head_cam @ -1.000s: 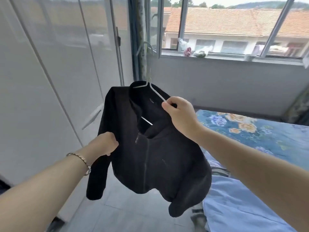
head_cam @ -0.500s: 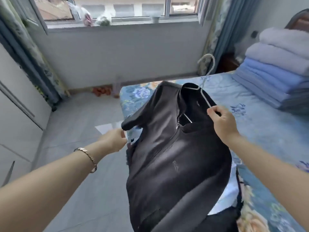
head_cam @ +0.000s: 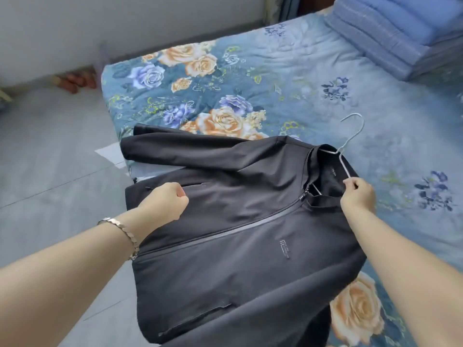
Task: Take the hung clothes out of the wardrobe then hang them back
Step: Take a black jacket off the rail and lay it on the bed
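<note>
A black zip-up jacket point(head_cam: 240, 221) lies spread front-up across the near corner of the bed point(head_cam: 288, 78), one sleeve stretched out to the left. A white wire hanger point(head_cam: 349, 139) sits inside its collar, hook pointing up and to the right. My right hand point(head_cam: 358, 196) pinches the hanger's wire at the collar opening. My left hand point(head_cam: 165, 201) is curled on the jacket's fabric near the hem side, by a pocket zip; a bracelet is on that wrist. The wardrobe is out of view.
The bed has a blue floral cover. A stack of folded blue blankets point(head_cam: 400, 33) sits at its far right. Grey tiled floor point(head_cam: 50, 159) lies to the left, with orange slippers point(head_cam: 75, 81) by the wall and a white paper point(head_cam: 110, 154) near the bed's corner.
I turned from the wardrobe doors toward the bed. The jacket went from hanging in the air to lying flat on the bed, with both hands still on it.
</note>
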Available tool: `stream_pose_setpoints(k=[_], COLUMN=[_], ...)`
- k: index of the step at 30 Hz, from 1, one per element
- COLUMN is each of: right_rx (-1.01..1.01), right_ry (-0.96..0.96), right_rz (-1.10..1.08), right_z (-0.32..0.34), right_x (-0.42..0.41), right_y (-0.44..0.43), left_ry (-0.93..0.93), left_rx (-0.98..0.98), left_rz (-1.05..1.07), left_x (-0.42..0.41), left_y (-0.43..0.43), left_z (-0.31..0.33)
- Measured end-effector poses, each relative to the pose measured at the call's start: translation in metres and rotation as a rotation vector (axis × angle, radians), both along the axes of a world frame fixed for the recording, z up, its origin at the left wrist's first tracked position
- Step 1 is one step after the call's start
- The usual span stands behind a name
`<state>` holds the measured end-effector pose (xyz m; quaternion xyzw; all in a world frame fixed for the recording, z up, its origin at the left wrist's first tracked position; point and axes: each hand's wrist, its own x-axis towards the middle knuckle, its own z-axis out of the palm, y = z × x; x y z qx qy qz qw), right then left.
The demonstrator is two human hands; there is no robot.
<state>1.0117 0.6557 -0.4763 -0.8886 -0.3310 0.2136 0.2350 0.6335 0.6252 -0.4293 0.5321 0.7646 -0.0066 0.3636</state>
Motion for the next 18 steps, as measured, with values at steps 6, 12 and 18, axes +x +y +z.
stream_pose_setpoints(k=[6, 12, 18], right_rx=[-0.193, -0.327, -0.807], right_ry=[-0.184, -0.315, -0.291], right_rz=[0.026, 0.606, 1.159], right_z=[-0.029, -0.031, 0.006], right_x=[0.029, -0.026, -0.135], right_y=[0.020, 0.008, -0.017], left_ry=[0.018, 0.038, 0.096], left_rx=[-0.063, -0.091, -0.085], left_rz=[-0.025, -0.069, -0.202], left_x=[0.008, 0.009, -0.002], left_y=[0.011, 0.015, 0.005], left_z=[-0.036, -0.032, -0.002])
